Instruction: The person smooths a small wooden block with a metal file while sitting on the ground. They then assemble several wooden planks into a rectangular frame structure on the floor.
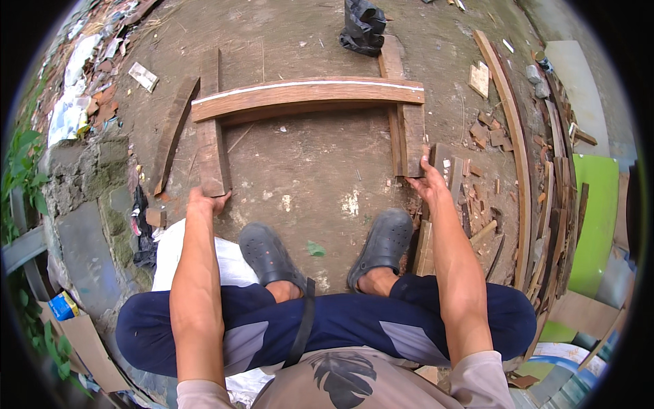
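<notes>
I squat on bare ground with both arms stretched forward. My left hand (206,202) grips the near end of a reddish-brown plank (211,129) lying on the ground. My right hand (429,180) holds the near end of a second upright-running plank (407,129). Across the far ends of both lies a longer wooden board (306,94) with a pale edge, forming a three-sided frame. My feet in dark clogs (269,255) rest between the two planks.
A leaning plank (172,133) lies left of the frame. A black bag (362,26) sits beyond it. Scrap wood pieces and long curved boards (514,136) pile up on the right, next to a green panel (594,218). A concrete block (85,170) and rubble stand at left.
</notes>
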Demonstrator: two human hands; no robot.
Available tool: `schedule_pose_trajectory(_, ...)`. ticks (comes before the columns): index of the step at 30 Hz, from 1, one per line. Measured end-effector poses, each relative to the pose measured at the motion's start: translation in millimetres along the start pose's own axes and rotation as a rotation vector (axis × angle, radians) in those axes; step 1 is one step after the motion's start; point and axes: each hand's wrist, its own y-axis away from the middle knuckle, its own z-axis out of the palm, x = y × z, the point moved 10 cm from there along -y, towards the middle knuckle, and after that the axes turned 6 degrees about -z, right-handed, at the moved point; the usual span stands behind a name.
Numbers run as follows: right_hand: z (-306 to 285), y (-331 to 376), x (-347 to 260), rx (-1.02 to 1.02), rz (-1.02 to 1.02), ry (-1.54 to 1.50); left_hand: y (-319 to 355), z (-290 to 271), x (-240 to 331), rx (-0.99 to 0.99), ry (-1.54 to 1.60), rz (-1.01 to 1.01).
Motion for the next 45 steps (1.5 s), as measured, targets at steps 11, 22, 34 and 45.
schedule_pose_trajectory(11,-0.9,3.9,-8.5,0.037,0.075,-0.028,-7.1,0.6,1.2,-0.082,-0.012,-0.058)
schedule_pose_trajectory(22,-1.9,-8.6,-6.6,-0.022,0.075,0.000,1.9,0.5,7.5,-0.032,0.023,-0.007)
schedule_pose_trajectory(34,63.4,18.1,-68.2,-0.096,-0.216,0.911,-16.4,14.0,98.8,0.073,-0.707,0.697)
schedule_pose_trajectory(45,118.7,23.5,-131.0,-0.012,-0.470,0.711,80.0,104.4,75.3,0.234,-1.096,1.052)
